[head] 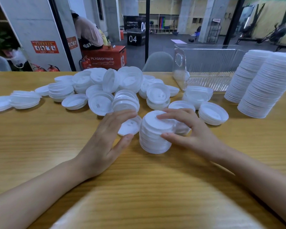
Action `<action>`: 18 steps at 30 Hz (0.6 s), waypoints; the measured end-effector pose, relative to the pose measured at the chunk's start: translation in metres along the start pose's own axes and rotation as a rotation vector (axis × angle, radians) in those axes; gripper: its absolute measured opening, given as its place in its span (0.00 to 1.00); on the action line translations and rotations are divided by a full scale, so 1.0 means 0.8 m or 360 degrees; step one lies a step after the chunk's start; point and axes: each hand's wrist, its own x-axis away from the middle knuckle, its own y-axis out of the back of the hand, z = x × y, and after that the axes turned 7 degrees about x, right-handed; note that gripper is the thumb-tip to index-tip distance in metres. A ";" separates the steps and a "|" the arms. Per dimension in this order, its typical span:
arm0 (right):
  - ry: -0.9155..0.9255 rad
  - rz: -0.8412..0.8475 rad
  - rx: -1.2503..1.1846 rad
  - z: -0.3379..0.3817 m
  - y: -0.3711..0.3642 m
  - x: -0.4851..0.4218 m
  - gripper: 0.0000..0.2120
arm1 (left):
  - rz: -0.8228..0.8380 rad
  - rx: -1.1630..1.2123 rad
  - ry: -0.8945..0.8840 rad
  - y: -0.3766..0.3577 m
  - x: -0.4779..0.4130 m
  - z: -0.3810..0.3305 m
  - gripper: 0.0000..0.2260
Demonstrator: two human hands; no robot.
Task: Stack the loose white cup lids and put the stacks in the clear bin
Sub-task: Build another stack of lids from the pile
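White lid stack (pixel 155 134) between curled hands (pixel 186 129)

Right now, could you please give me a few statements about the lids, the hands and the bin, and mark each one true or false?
1. The right hand rests on a short stack of lids. True.
2. The clear bin is packed full of lids. False: it looks empty.
3. Two tall lid stacks stand right of the bin. True.
4. The left hand holds a fire extinguisher. False: it is at a single lid beside the short stack.
5. The table is glass. False: it is wood-grained.
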 end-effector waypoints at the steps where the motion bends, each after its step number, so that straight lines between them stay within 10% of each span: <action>1: 0.0007 0.0007 0.0023 -0.001 -0.001 0.000 0.22 | 0.0023 -0.0001 -0.0007 -0.001 0.000 0.000 0.18; 18: 0.0044 -0.0203 0.0145 -0.016 0.015 -0.001 0.22 | 0.0265 -0.0076 -0.0040 -0.004 -0.001 0.001 0.16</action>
